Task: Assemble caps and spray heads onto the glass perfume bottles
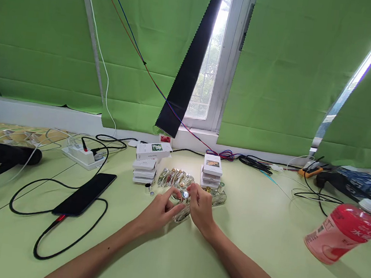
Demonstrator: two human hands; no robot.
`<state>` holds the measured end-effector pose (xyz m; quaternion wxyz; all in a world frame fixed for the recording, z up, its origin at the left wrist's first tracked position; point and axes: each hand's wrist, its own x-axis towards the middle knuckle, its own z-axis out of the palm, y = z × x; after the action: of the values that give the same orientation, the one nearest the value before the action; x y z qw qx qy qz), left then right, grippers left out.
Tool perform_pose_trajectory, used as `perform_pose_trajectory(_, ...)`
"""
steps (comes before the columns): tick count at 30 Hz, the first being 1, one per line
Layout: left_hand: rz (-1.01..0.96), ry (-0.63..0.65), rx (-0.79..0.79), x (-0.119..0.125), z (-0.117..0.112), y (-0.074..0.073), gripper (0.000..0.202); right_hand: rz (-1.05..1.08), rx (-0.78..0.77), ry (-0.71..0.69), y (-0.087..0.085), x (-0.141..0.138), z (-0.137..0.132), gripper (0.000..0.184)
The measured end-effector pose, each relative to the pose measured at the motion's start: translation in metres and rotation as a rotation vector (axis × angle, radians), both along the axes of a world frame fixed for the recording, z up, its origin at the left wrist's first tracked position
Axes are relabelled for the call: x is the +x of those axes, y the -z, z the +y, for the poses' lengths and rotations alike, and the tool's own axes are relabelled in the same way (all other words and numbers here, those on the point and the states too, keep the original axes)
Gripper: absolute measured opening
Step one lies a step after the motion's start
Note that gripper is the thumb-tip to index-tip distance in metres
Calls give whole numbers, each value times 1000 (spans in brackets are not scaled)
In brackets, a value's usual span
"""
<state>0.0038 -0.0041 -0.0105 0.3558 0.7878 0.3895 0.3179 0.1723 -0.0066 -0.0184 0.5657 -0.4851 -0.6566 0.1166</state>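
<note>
The left hand (160, 210) and right hand (201, 208), fingers curled, pinch one clear silver-capped glass bottle (181, 213) (similar bottles (174, 177) stand unboxed behind it).

Bare table (263, 223) lies open toward the pink bottle (342, 235) — box stacks (144, 170) and glass bottles (174, 178) wall the far side.
</note>
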Motion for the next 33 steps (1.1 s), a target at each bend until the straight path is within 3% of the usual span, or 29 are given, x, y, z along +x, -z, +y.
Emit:
perform_pose_trajectory(9,-224,174,-206,5,-10,0,34,-6,-4,-167,-7,2,-5,55)
perform_pose_trajectory(13,-259,191,-187,5,-11,-2,33,-22,-11,-244,-9,2,-7,51)
perform_pose_trajectory(25,-215,-201,159,0,-9,-12,39,-70,-15,-321,-6,1,-7,28)
perform_pose_trajectory(33,-196,-257,236,1,-11,-13,40,-144,10,-319,0,-5,-5,22)
